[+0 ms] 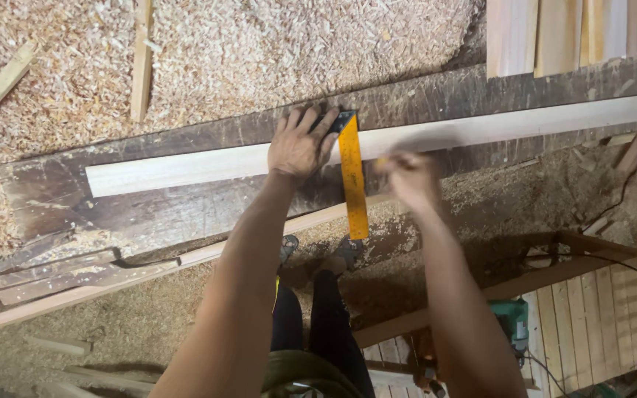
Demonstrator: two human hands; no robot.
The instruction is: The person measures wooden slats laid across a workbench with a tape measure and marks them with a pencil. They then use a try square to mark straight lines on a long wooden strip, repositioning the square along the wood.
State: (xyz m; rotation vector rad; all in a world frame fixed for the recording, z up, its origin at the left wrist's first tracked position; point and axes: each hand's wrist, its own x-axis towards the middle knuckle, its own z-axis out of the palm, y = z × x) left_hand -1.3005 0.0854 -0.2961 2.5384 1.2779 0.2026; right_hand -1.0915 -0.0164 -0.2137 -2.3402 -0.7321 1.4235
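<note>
The yellow square (352, 177) lies across the pale wooden strip (186, 168) on my dark workbench (60, 199). My left hand (300, 144) presses flat, fingers spread, on the square's black stock. My right hand (411, 179) is blurred just beside the blade; I cannot tell its grip. Shavings (245, 51) cover the ground beyond.

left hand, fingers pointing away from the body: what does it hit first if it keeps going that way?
Probably nothing solid soon: the left hand presses the try square on the pale board; ahead lies the dark workbench plank, then the wood shavings.
</note>
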